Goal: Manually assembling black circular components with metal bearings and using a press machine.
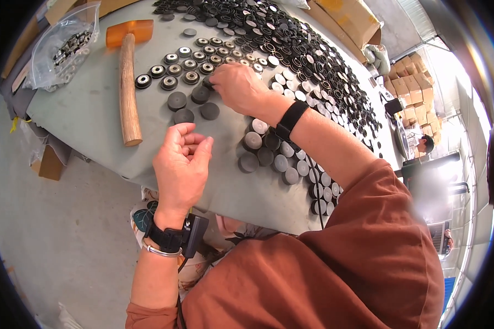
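My right hand reaches over the table, its fingertips closed on a small round black part, mostly hidden by the fingers. Just below it stand several plain dark round discs. Beyond and to the left are rows of black round parts with metal ring centres. My left hand hovers over the table's near edge, palm turned inward, fingers loosely curled and thumb apart, holding nothing. Between my arms sits a group of grey-topped round parts, some stacked.
A mallet with an orange head and wooden handle lies left on the grey-green table. Behind it is a clear plastic bag of small metal pieces. A large heap of black rings covers the far right. Cardboard boxes stand beyond.
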Action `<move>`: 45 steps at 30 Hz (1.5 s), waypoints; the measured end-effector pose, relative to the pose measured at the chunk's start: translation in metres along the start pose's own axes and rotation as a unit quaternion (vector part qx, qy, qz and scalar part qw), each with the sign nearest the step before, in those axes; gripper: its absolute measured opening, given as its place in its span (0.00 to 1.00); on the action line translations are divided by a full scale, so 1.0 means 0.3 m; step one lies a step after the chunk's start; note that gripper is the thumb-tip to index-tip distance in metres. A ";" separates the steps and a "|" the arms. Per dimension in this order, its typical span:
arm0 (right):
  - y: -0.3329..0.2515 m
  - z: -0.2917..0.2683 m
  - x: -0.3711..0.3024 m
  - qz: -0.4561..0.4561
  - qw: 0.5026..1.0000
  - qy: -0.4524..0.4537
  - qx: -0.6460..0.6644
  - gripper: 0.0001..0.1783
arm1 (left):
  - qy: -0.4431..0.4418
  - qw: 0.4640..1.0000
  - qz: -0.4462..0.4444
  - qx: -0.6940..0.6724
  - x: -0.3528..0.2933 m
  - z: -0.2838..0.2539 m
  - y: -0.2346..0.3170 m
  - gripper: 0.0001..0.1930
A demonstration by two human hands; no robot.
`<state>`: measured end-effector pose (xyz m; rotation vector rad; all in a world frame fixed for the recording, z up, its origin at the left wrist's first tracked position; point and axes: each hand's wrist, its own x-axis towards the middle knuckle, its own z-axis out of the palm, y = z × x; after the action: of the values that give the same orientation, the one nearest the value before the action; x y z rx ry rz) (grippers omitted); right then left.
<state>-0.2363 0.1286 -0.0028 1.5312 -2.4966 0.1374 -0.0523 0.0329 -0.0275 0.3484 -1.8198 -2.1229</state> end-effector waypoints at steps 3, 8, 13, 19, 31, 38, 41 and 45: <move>-0.004 -0.003 0.002 0.002 1.000 -0.029 -0.003 0.07 | -0.001 1.000 0.004 0.006 -0.001 0.002 0.002 0.14; -0.007 -0.026 0.029 -0.063 0.996 -0.041 -0.049 0.06 | -0.004 1.000 0.014 0.009 -0.004 0.008 0.007 0.14; 0.051 -0.048 -0.021 0.008 0.996 0.015 0.086 0.10 | 0.011 1.000 -0.004 -0.005 -0.018 -0.020 0.036 0.11; 0.007 -0.110 -0.034 -0.007 0.995 -0.096 0.015 0.25 | 0.010 0.826 0.256 0.503 0.109 -0.032 0.079 0.25; -0.043 -0.191 -0.272 -0.016 0.990 -0.127 0.060 0.31 | -0.194 0.803 0.219 0.520 0.031 0.054 0.074 0.34; 0.039 -0.092 -0.185 0.054 0.996 -0.064 0.033 0.16 | -0.173 0.787 0.123 0.580 0.194 0.108 0.086 0.39; 0.023 -0.111 -0.220 -0.011 0.993 -0.121 0.002 0.14 | -0.272 0.789 0.121 0.537 0.165 0.119 0.086 0.37; 0.126 -0.173 -0.203 -0.019 0.990 -0.128 -0.048 0.15 | -0.263 0.803 0.147 0.514 0.106 0.093 0.096 0.34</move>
<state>-0.2365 0.2086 0.0352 1.6484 -2.6170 -0.1963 -0.0900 0.0418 0.0062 -0.3394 -2.9831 -0.8678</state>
